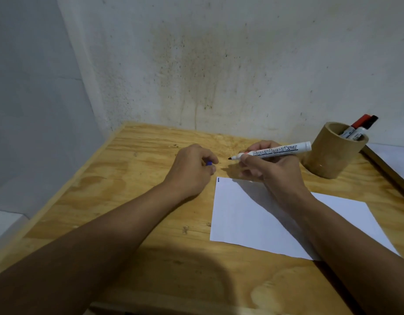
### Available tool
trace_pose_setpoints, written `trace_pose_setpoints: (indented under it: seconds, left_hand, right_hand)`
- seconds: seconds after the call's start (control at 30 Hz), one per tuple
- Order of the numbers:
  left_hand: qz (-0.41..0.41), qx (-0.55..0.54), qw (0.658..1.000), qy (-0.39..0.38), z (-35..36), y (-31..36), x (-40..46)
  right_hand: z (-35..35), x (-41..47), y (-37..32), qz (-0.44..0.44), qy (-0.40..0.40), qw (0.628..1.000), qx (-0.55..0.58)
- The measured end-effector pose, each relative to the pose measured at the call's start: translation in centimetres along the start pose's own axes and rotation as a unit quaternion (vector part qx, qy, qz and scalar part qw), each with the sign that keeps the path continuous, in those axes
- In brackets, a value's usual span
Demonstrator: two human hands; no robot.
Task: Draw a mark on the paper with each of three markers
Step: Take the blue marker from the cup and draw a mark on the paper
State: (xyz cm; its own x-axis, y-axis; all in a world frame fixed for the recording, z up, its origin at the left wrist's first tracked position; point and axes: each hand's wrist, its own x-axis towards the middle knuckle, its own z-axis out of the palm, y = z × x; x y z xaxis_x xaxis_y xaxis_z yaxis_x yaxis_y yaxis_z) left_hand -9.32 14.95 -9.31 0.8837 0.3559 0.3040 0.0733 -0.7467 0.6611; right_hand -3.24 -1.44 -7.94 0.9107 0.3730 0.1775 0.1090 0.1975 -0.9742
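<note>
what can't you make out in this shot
- Blue cap: mostly buried in the closed left hand, head view.
- Marker in the right hand: fingers cover its front collar.
- Two markers in the wooden cup: lower barrels hidden by its wall.
- Paper: right forearm covers part.

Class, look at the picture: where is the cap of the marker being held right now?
In the head view, the blue cap is closed inside the left hand, left of the uncapped marker held by the right hand, just beyond the paper.
</note>
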Motion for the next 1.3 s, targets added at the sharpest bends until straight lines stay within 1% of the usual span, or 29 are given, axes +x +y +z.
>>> trace_pose_setpoints:
  seconds: [0.03, 0.07, 0.1, 0.17, 0.2, 0.23, 0.3, 0.4, 0.53, 0.63, 0.8, 1.0, 1.1, 1.2, 1.3]
  left_hand:
    - [-0.027, -0.044, 0.999, 0.016, 0.0, 0.1, 0.3]
    - [-0.065, -0.123, 0.990, 0.025, 0.0, 0.2, 0.4]
    - [-0.110, -0.226, 0.967, 0.028, -0.2, 0.5, 0.5]
    - [-0.177, -0.405, 0.897, 0.010, -0.9, 1.2, 0.6]
    - [-0.194, -0.451, 0.871, -0.003, -1.2, 1.6, 0.7]
    - [-0.205, -0.479, 0.854, -0.016, -1.4, 2.0, 0.8]
    - [-0.213, -0.504, 0.836, -0.032, -1.5, 2.7, 0.7]
    - [-0.214, -0.507, 0.833, -0.052, -1.1, 3.6, 0.4]
    - [-0.194, -0.522, 0.828, -0.071, -0.8, 4.7, 0.1]
    - [-0.177, -0.522, 0.831, -0.082, -0.8, 5.3, 0.0]
    - [-0.157, -0.500, 0.846, -0.100, -0.5, 6.2, 0.0]
    - [-0.156, -0.515, 0.838, -0.088, -0.2, 7.2, 0.0]
    - [-0.145, -0.508, 0.846, -0.073, 0.2, 8.0, 0.1]
    - [-0.129, -0.504, 0.852, -0.061, 0.8, 8.9, 0.3]
    - [-0.109, -0.507, 0.853, -0.067, 1.4, 9.7, 0.6]
  right_hand:
    - [-0.3, 0.1, -0.5, 0.010, -0.004, 1.000, 0.022]
    - [-0.6, 0.2, -0.9, 0.022, -0.008, 0.999, 0.046]
    - [-0.9, 0.2, -1.3, 0.029, -0.005, 0.998, 0.063]
    - [-1.3, 0.1, -1.9, 0.029, 0.005, 0.997, 0.071]
    - [-1.4, -0.1, -2.2, 0.021, 0.009, 0.997, 0.067]
    - [-1.6, -0.2, -2.3, 0.012, 0.012, 0.998, 0.062]
    - [-1.8, -0.5, -2.6, -0.006, 0.019, 0.999, 0.049]
    - [-2.1, -0.8, -3.1, -0.023, 0.030, 0.999, 0.026]
    - [-2.6, -1.3, -3.7, -0.031, 0.028, 0.999, -0.018]
    - [-3.2, -1.4, -4.1, -0.034, 0.034, 0.998, -0.028]
    - [-4.1, -1.5, -4.4, -0.041, 0.019, 0.998, -0.041]
    - [-5.1, -1.6, -4.7, -0.063, 0.012, 0.996, -0.067]
    - [-5.6, -1.5, -5.0, -0.070, 0.013, 0.995, -0.066]
    - [-6.1, -1.5, -5.3, -0.064, 0.020, 0.996, -0.066]
    - [-6.8, -1.4, -5.5, -0.041, 0.019, 0.996, -0.073]
